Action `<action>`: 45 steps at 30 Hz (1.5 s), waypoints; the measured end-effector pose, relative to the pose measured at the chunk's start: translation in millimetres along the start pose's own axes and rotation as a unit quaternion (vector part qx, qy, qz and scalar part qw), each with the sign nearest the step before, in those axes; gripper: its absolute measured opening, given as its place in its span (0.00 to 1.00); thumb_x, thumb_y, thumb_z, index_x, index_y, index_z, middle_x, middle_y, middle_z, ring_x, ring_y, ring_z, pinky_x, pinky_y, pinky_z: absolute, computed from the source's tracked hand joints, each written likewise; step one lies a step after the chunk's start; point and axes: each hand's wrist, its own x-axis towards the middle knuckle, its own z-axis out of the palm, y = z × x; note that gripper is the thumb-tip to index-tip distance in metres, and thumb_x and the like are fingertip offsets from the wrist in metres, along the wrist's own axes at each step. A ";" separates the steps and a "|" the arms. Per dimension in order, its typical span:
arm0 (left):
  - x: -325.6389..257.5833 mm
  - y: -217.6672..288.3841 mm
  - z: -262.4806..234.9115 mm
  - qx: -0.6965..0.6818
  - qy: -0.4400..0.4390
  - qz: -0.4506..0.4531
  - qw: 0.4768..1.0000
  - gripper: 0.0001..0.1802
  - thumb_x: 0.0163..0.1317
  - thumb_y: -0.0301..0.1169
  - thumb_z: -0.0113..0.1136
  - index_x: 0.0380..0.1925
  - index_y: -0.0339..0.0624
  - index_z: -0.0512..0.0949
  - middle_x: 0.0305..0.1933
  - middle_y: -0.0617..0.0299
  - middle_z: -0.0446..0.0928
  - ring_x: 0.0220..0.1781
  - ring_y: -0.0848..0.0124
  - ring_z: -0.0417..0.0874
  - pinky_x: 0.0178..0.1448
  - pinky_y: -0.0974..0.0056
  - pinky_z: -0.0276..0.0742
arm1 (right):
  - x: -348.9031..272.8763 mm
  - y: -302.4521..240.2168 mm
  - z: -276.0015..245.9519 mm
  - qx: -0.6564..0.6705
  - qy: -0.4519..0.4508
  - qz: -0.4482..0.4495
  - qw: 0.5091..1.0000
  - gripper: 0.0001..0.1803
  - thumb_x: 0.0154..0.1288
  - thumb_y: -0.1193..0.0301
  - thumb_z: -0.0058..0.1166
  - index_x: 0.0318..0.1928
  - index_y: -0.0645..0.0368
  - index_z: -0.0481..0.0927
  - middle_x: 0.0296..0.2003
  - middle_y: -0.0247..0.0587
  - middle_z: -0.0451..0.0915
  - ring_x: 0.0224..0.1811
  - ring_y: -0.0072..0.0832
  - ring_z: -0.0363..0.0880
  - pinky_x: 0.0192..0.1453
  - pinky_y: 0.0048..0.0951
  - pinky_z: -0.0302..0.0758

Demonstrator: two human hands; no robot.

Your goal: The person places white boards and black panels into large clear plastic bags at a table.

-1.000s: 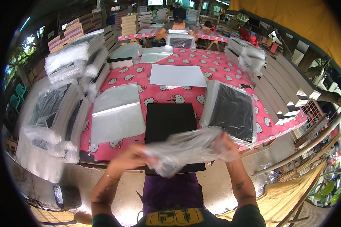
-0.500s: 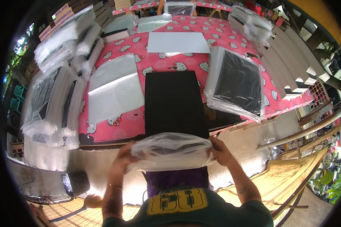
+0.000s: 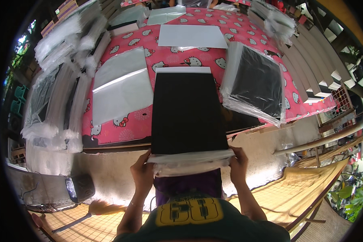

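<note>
A black board (image 3: 189,111) lies lengthwise before me at the table's front, its near end reaching past the edge. White sheet material (image 3: 183,70) shows as a strip along its far end. A clear plastic bag (image 3: 191,164) gathers around the board's near end. At the bag's left corner, my left hand (image 3: 142,171) grips the plastic. Opposite it, my right hand (image 3: 238,163) pinches the right corner. Fingertips of both hands are partly hidden by the bag. Left of the board rests a stack of clear plastic bags (image 3: 123,94); to the right are bagged black boards (image 3: 257,80).
A pink patterned cloth covers the table (image 3: 143,117). A white sheet (image 3: 191,36) lies farther back. Wrapped stacks (image 3: 54,101) rise at the left, and grey board stacks (image 3: 310,64) line the right. A broom (image 3: 103,207) lies low at the left.
The bag, puffed up between my hands before, now sits flatter around the board's near end. A white strip has come into sight at the board's far end.
</note>
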 end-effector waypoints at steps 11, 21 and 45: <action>133.4 136.5 -59.8 -0.585 -0.122 0.078 0.798 0.18 0.69 0.34 0.49 0.57 0.44 0.68 0.51 0.58 0.76 0.51 0.62 0.77 0.54 0.55 0.72 | 122.0 -178.5 2.5 0.484 -0.255 0.017 0.837 0.22 0.70 0.67 0.46 0.63 0.56 0.67 0.57 0.39 0.73 0.55 0.30 0.74 0.60 0.37 0.70; 171.8 -37.0 25.2 -0.507 -0.037 -0.240 0.827 0.14 0.67 0.31 0.52 0.51 0.42 0.74 0.40 0.61 0.78 0.42 0.69 0.78 0.45 0.61 0.75 | 174.8 9.3 65.9 0.398 -0.129 0.217 0.882 0.07 0.69 0.63 0.50 0.38 0.49 0.78 0.30 0.31 0.77 0.35 0.24 0.75 0.51 0.36 0.70; 172.2 115.1 273.9 -0.337 -0.318 -0.136 0.876 0.12 0.68 0.38 0.52 0.38 0.40 0.72 0.32 0.57 0.78 0.25 0.70 0.81 0.28 0.68 0.78 | 197.3 -14.9 -138.4 0.334 0.323 -0.057 0.884 0.13 0.71 0.63 0.47 0.45 0.60 0.70 0.34 0.38 0.73 0.30 0.29 0.75 0.34 0.29 0.81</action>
